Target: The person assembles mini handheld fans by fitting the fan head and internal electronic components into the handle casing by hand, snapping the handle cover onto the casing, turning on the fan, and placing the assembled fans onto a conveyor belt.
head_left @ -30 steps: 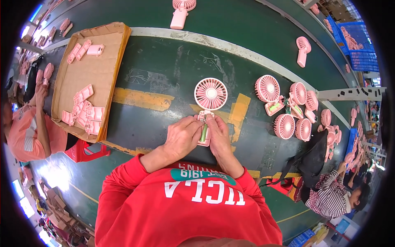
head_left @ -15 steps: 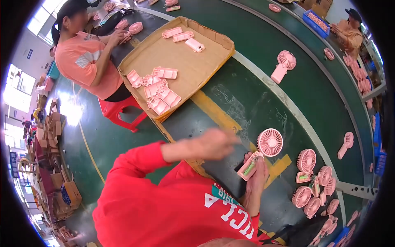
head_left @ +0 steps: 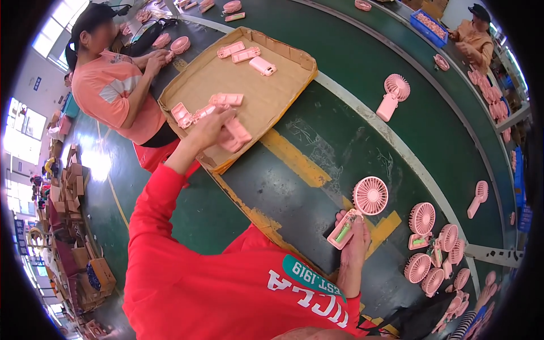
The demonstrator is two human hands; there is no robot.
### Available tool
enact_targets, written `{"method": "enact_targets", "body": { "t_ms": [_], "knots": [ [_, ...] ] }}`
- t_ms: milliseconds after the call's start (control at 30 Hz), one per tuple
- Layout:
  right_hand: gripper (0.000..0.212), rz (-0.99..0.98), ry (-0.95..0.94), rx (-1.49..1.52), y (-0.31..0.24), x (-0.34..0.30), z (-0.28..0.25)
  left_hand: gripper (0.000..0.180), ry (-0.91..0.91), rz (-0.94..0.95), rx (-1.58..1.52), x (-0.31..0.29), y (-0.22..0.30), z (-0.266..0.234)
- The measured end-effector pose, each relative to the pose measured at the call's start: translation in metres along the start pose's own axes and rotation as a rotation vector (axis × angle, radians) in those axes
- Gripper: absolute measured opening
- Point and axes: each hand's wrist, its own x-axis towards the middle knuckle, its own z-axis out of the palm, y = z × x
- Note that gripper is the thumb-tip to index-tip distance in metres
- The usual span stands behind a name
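My left hand point(head_left: 211, 129) reaches into a shallow cardboard tray point(head_left: 283, 93), its fingers closed on a pink plastic handle cover point(head_left: 238, 135). More pink handle covers point(head_left: 182, 115) lie around that hand, partly hidden by it. In my right hand point(head_left: 356, 242) is a pink handheld fan point(head_left: 371, 195), held by its handle over the dark green worktop. The fan's handle lies open, showing a green cylinder and fine wires inside. Its round grille points away from me.
Several pink fans with open handles point(head_left: 418, 267) cluster at the right. A conveyor point(head_left: 436, 141) curves past, carrying a fan point(head_left: 395, 93). One co-worker point(head_left: 116, 85) sits at the far left, another point(head_left: 477, 42) at the far right. A striped sleeve point(head_left: 467, 322) shows lower right.
My left hand has swung left and away from above the worktop near the fan, into the tray, and closed on a handle cover. My right hand keeps the fan in nearly the same place.
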Motion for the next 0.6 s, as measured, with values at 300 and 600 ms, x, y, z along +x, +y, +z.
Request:
{"method": "enact_targets", "body": {
  "t_ms": [300,600],
  "knots": [
    [0.031,0.021,0.013,0.028,-0.001,-0.004,0.0,0.023,0.316,-0.099,0.023,0.076,0.006,-0.002],
    [0.034,0.02,-0.012,0.049,0.0,-0.001,0.002,0.022,0.004,0.068,-0.484,0.059,0.086,-0.052]
  ]
}}
